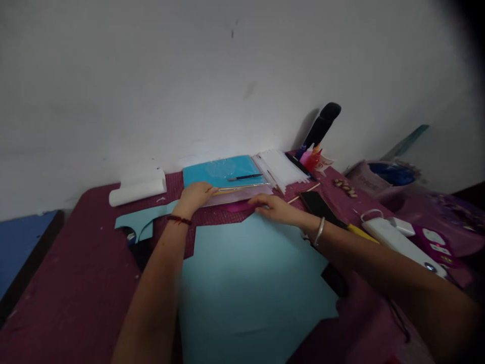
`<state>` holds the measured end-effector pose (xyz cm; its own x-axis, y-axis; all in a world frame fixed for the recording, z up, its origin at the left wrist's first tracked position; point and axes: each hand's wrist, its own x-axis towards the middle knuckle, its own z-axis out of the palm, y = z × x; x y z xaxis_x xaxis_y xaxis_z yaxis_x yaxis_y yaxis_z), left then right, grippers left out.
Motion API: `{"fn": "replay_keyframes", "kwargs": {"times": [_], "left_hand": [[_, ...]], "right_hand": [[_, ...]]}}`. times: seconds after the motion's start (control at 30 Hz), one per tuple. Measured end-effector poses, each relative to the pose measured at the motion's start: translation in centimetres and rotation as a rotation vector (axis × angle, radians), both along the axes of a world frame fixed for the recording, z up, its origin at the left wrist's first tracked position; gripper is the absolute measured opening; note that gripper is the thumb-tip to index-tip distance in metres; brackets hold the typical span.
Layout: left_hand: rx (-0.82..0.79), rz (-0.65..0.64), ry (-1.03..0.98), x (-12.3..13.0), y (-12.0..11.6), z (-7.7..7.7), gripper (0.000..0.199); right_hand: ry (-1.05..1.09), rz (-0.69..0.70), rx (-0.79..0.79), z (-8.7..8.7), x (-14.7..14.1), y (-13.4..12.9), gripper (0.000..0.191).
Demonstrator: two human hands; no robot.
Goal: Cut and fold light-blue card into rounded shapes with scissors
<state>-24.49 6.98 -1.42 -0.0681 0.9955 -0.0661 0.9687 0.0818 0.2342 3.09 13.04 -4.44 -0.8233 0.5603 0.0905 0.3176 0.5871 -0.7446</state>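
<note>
The left hand [197, 196] touched thin sticks [231, 189]; the right hand [275, 208] curled over the pale-blue sheet's [257, 273] far edge—any pinch indiscernible. The sheet lay between the forearms, seemingly for easy reach.

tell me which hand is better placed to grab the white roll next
Left, I'd say. The left hand is by the bright blue sheet, closer to the white roll; the right hand is farther across, near the far edge of the light blue sheet.
</note>
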Motion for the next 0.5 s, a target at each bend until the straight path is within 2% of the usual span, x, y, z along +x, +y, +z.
{"fn": "replay_keyframes", "kwargs": {"times": [0.13,0.27,0.4,0.5], "left_hand": [[-0.023,0.012,0.020,1.3,-1.7,0.3,0.035],[0.043,0.044,0.080,2.7,-5.8,0.4,0.048],[0.040,0.052,0.099,3.5,-9.5,-0.5,0.048],[-0.023,0.047,0.139,4.4,-10.8,-1.1,0.047]], "right_hand": [[-0.034,0.072,0.138,1.2,3.5,-2.4,0.034],[-0.114,0.136,0.236,0.8,6.4,-5.1,0.038],[-0.165,0.215,0.283,0.4,7.8,-7.0,0.038],[-0.127,0.241,0.253,0.4,7.8,-7.2,0.033]]}}
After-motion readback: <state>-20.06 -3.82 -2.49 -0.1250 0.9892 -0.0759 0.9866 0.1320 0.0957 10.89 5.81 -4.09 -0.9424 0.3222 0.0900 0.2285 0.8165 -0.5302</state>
